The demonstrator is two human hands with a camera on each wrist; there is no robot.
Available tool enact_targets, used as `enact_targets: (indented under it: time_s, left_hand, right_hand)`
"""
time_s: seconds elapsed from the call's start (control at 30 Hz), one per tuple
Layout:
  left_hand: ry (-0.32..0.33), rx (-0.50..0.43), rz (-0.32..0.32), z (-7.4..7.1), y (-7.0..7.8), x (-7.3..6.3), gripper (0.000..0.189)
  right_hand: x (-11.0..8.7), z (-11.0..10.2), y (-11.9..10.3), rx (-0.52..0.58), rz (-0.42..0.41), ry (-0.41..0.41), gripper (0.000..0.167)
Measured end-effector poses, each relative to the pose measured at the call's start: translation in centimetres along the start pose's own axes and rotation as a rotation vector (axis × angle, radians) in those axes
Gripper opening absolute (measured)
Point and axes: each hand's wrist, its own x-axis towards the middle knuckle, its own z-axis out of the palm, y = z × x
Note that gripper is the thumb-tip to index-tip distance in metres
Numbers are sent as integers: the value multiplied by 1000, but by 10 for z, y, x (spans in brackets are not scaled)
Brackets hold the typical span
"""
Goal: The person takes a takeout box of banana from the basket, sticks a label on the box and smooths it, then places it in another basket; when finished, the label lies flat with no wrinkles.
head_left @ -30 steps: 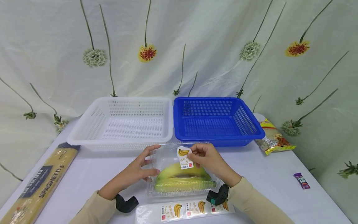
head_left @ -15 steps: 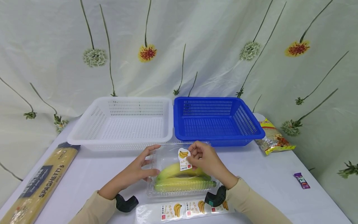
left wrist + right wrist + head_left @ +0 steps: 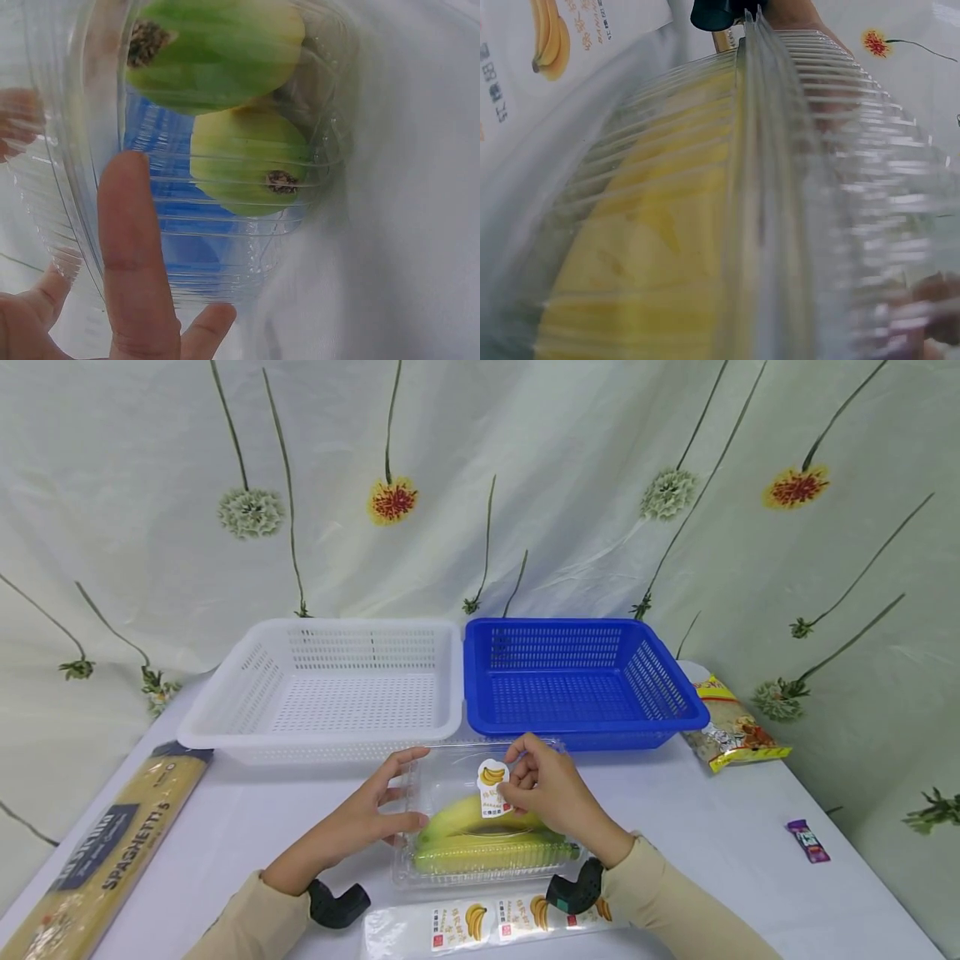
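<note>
A clear plastic clamshell box [image 3: 447,774], lid closed, sits before me with green-yellow bananas [image 3: 480,818] inside. My left hand [image 3: 378,803] holds the box by its left side, thumb low and fingers higher up; close up in the left wrist view, its straight thumb [image 3: 133,247] lies along the box's ribbed wall beside the banana ends [image 3: 247,161]. Over the lid my right hand [image 3: 553,785] pinches the right edge of a white banana sticker [image 3: 491,789]. Whether the whole sticker touches the lid I cannot tell. The right wrist view shows the box's ribbed side and yellow peel [image 3: 652,247].
A strip of banana stickers [image 3: 457,928] lies in front of the box. Behind stand a white basket [image 3: 322,742] and a blue basket [image 3: 585,727]. Spaghetti [image 3: 112,852] lies at left; a snack bag [image 3: 735,727] and small purple packet [image 3: 808,842] at right.
My right hand has shifted slightly on the sticker, its knuckles rising a little. The sticker has moved marginally lower on the lid. The left hand and box stay put.
</note>
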Motion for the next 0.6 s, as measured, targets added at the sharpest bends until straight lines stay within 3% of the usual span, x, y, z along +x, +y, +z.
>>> enact_targets:
  time_s: [0.6]
  left_hand:
    - [1,7,-5,0,0,0,94]
  right_hand:
    - [-3,2,-5,-81,5,24,34]
